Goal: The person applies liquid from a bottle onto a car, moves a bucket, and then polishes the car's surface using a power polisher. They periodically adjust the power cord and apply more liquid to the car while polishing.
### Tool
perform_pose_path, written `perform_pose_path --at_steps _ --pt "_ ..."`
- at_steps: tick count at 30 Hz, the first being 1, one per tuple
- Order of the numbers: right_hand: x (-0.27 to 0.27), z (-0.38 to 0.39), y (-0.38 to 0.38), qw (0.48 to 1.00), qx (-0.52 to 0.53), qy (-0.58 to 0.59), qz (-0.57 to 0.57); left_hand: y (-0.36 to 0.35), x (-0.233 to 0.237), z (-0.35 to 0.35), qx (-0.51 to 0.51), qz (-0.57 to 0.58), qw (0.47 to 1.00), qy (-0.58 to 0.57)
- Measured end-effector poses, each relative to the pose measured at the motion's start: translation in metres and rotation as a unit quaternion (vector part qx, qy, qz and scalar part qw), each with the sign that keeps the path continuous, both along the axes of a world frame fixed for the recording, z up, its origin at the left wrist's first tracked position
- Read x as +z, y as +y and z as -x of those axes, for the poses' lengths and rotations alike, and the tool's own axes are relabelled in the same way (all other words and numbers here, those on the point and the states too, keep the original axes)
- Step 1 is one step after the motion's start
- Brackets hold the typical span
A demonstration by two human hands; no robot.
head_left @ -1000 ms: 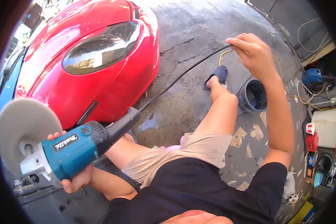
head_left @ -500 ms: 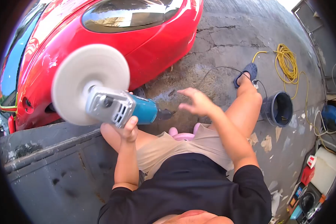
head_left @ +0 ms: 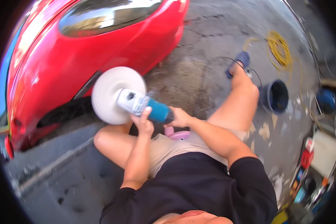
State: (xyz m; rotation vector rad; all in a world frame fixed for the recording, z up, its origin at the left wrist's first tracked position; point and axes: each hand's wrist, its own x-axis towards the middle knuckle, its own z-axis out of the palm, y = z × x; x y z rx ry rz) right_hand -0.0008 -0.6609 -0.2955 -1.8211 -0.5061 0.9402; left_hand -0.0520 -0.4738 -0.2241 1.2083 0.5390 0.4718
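A teal polisher (head_left: 158, 111) with a silver head and a round white buffing pad (head_left: 115, 98) is held across my lap, its pad pointing left toward the red car (head_left: 97, 56). My left hand (head_left: 143, 122) is closed under the front of the polisher's body, thumb up along its side. Around the dark rear end of the tool my right hand (head_left: 180, 118) is wrapped, its fingers partly hidden. The pad overlaps the car's lower bodywork in this view. Between my thighs shows part of a pink seat (head_left: 178, 135).
A dark bucket (head_left: 277, 98) stands right of my knee. Beyond it lies a coiled yellow cord (head_left: 279, 48), and a thin black cable (head_left: 227, 58) crosses my ankle. Bottles and tools fill the lower right edge. A grey metal panel (head_left: 59, 186) stretches along the lower left.
My right hand, free and spread before, now grips the polisher's rear end. The polisher has moved right and lower, nearer my body. The camera view has shifted slightly.
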Motion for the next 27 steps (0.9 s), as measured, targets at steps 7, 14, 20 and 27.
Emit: perform_pose_path --at_steps 7,14,20,27 --pt "-0.009 0.007 0.011 0.999 -0.024 0.040 -0.004 -0.002 0.026 -0.011 -0.101 -0.107 0.989 -0.025" --pt "-0.015 0.015 -0.007 0.988 -0.116 0.061 -0.085 -0.017 0.016 -0.009 -0.151 -0.028 0.988 0.012" --pt "0.010 0.005 -0.011 0.994 -0.080 0.078 -0.016 -0.021 0.030 -0.017 -0.073 -0.014 0.997 -0.022" --pt "0.022 0.008 -0.011 0.997 -0.058 0.046 0.010 -0.017 0.031 -0.014 -0.096 0.003 0.994 -0.059"
